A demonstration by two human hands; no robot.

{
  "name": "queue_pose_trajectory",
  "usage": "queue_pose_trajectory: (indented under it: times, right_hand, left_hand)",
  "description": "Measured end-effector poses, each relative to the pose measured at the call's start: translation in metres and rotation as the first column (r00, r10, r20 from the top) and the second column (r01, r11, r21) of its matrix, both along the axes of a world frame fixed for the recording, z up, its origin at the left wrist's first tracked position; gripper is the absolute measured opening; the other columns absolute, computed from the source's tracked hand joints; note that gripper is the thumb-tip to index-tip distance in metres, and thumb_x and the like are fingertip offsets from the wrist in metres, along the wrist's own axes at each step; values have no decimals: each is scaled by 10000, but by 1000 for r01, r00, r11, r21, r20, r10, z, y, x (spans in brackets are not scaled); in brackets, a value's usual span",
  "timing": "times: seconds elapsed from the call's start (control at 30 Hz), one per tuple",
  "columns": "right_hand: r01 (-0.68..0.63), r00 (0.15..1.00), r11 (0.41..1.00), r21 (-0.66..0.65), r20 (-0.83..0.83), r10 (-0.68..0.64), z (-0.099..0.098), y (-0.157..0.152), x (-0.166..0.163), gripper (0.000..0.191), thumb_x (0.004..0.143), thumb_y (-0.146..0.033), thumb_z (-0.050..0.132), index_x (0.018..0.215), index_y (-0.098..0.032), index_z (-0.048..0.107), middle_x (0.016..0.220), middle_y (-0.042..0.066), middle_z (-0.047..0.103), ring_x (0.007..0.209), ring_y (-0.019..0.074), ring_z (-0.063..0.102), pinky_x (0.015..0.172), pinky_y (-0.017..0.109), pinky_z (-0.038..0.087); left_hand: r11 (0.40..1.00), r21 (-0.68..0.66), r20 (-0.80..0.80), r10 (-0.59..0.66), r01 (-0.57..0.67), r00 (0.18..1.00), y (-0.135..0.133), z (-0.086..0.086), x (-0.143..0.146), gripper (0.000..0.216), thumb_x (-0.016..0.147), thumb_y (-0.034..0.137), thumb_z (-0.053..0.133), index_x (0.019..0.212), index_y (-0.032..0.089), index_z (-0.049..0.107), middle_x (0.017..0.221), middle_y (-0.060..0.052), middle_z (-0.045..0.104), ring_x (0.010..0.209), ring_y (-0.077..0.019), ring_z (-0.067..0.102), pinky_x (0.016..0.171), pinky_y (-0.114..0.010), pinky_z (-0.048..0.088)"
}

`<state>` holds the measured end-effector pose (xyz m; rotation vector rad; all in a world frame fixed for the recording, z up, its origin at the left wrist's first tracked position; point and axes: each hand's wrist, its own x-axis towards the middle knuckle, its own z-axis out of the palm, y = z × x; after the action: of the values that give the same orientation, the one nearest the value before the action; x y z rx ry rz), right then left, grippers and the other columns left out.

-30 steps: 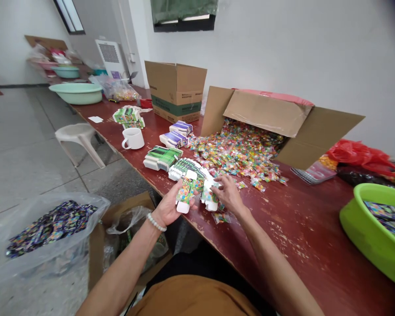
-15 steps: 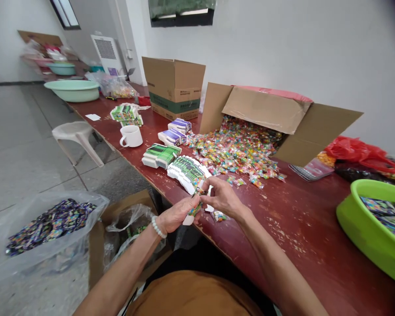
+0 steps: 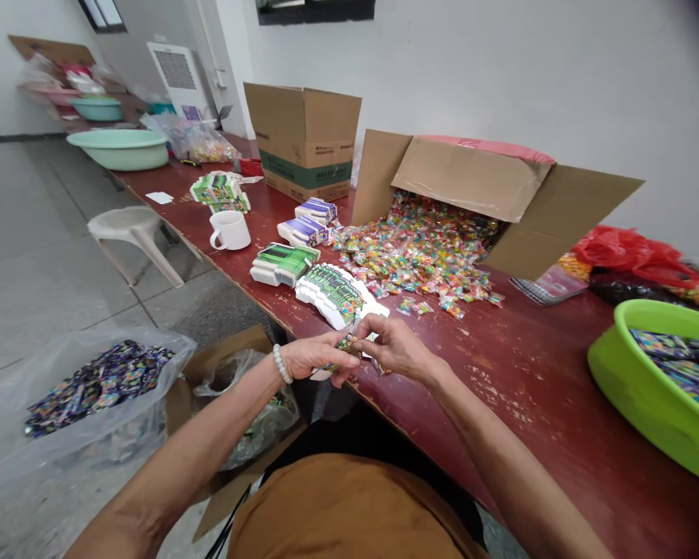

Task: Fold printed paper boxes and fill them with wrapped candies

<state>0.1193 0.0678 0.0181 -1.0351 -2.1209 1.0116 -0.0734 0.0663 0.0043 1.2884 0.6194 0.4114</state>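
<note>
My left hand (image 3: 311, 357), with a bead bracelet at the wrist, is closed around a small colourful printed carton (image 3: 346, 341) at the table's front edge. The fingers of my right hand (image 3: 399, 347) pinch together at the carton's upper end; the fingertips partly hide it. Just beyond my hands, a fanned stack of flat green-and-white cartons (image 3: 331, 293) lies on the red table (image 3: 478, 419). Behind that sits another stack of green cartons (image 3: 284, 262). Small wrapped candies (image 3: 419, 252) spill from a tipped cardboard box (image 3: 469, 178) to the right of the stacks.
A white mug (image 3: 231, 230) and purple cartons (image 3: 304, 230) stand farther back, near an upright cardboard box (image 3: 303, 144). At right is a green basin (image 3: 646, 404) of packets. A plastic bag of packets (image 3: 168, 349) and a white stool (image 3: 129, 223) are on the left.
The view has shifted slightly. The carton in my left hand has turned flatter, and my left fingers now cover more of it. My right fingers remain at its upper end.
</note>
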Motion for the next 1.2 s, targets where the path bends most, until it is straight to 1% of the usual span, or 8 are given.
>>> queue_pose_trajectory:
  times: [0.17,0.4,0.53,0.67,0.83,0.93,1.07,1.2]
  right_hand:
    - [-214,969,915,-341,-189,156,7,-6,8,609,876,-388,614,1358,-211,288,933,37,654,659,120,571,548,224,417]
    - [-305,952,910,-280,-64,299,20,-18,12,1086,735,-448,769,1526,-182,75,1001,87,649,812,208,622,731,342,486]
    - [-290,957,930,-227,-78,280,21,-22,11,1006,692,-404,808,1503,-243,236,1037,70,637,730,172,621,665,297,498]
    - [-60,964,982,-179,-264,11,15,-19,18,849,774,-342,736,1472,-304,254,1085,55,624,521,66,529,469,204,430]
    - [110,952,956,-273,-246,-180,-1,-18,14,364,784,-426,682,1055,-191,624,746,-10,629,458,88,504,418,205,369]
    - [153,934,943,-296,-267,-236,-4,-19,9,296,807,-468,624,755,-176,617,593,-26,560,515,120,528,478,222,384]
    - [237,917,950,-204,-275,-288,-4,-18,14,271,799,-432,636,729,-172,606,659,-13,586,592,123,517,551,234,382]
    - [191,882,940,-284,-370,-291,-4,-24,11,270,812,-414,633,949,-189,579,678,-31,582,613,137,540,554,241,399]
  left_hand:
    - [999,41,-78,-10,14,997,-7,-3,4,245,673,317,771,690,138,605,546,-2,607,516,-113,540,562,-235,409]
    - [983,118,-145,158,-141,977,-14,-8,17,370,564,221,804,896,140,661,711,1,654,614,-138,583,576,-248,456]
    - [973,116,-90,210,-199,974,-15,0,23,276,503,116,796,746,145,668,650,5,650,610,-145,578,560,-244,448]
    - [954,69,-19,292,-291,956,-21,7,25,227,613,279,796,633,128,628,545,0,597,483,-121,546,523,-257,443]
    - [898,8,43,438,-439,898,-31,-1,37,347,687,429,764,802,125,642,643,-23,641,518,-154,610,520,-280,476]
    - [870,17,87,490,-493,867,-33,-6,41,356,702,396,772,898,121,660,754,-41,682,658,-154,641,629,-269,504]
    - [790,178,147,569,-587,809,-39,-6,36,446,781,324,722,1180,180,585,1102,-76,683,977,-195,645,832,-288,511]
    - [680,228,193,670,-697,717,-52,-6,37,604,810,283,691,1327,237,383,1063,-63,702,847,-173,681,747,-291,544]
